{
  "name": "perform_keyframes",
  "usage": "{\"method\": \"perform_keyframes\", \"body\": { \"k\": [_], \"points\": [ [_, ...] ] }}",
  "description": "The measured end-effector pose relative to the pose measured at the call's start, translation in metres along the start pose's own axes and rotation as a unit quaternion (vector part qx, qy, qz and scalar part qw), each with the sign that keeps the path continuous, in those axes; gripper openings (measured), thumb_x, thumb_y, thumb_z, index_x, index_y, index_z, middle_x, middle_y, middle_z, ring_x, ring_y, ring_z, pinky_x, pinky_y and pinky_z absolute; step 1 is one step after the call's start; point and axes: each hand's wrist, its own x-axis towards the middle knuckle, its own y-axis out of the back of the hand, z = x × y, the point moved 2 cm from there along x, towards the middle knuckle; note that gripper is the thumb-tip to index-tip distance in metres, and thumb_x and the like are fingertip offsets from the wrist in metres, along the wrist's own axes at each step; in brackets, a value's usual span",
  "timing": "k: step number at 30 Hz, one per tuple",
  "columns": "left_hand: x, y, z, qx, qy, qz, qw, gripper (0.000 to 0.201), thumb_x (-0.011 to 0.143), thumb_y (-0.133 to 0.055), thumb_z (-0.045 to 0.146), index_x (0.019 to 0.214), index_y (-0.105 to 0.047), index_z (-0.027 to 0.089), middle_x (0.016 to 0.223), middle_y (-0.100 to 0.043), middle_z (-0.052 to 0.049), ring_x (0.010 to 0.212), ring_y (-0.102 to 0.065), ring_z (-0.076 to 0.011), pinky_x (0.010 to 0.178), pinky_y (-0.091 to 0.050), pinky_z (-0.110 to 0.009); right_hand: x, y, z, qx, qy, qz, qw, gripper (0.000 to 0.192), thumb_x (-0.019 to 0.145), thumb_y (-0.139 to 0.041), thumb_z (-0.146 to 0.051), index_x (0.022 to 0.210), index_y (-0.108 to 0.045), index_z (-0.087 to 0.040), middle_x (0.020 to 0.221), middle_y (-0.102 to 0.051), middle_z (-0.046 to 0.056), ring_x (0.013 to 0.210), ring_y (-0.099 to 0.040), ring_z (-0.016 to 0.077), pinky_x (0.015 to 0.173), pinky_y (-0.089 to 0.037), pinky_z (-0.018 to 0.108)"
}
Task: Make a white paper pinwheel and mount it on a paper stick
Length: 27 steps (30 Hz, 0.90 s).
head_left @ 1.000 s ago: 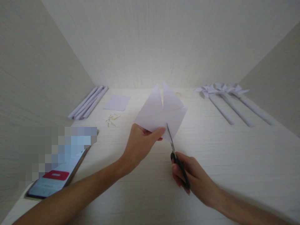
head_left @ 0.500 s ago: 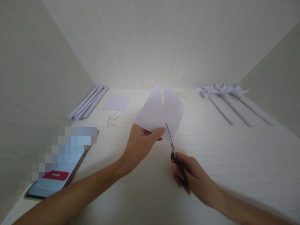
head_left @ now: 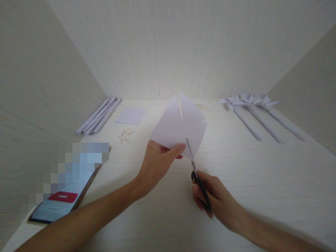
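Above the middle of the table [head_left: 262, 182], the left hand [head_left: 154, 164] pinches a white paper square [head_left: 178, 127] while the right hand [head_left: 215, 201], closed on black-handled scissors [head_left: 198, 175], cuts inward from its near corner; steady, short snips toward the centre look wisest.

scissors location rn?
Head view, centre-right: the scissors are in the right hand, blades angled up into the lower edge of the paper square held by the left hand.
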Motion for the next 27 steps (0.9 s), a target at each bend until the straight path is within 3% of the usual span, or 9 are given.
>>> {"method": "perform_keyframes", "body": {
  "k": [27],
  "points": [
    [-0.0005, -0.0003, -0.0021, 0.007, 0.008, -0.016, 1.0, 0.02, 0.059, -0.063, 0.026, 0.073, -0.065, 0.012, 0.063, -0.065, -0.002, 0.055, -0.056, -0.0119, 0.05, -0.049, -0.021, -0.0004, -0.0008, 0.0018, 0.006, 0.002, 0.002, 1.0, 0.031, 0.082, -0.038, -0.045, 0.068, -0.039, -0.017, 0.05, -0.04, -0.006, 0.037, -0.033, 0.0038, 0.034, -0.027, 0.017]
  ]
}}
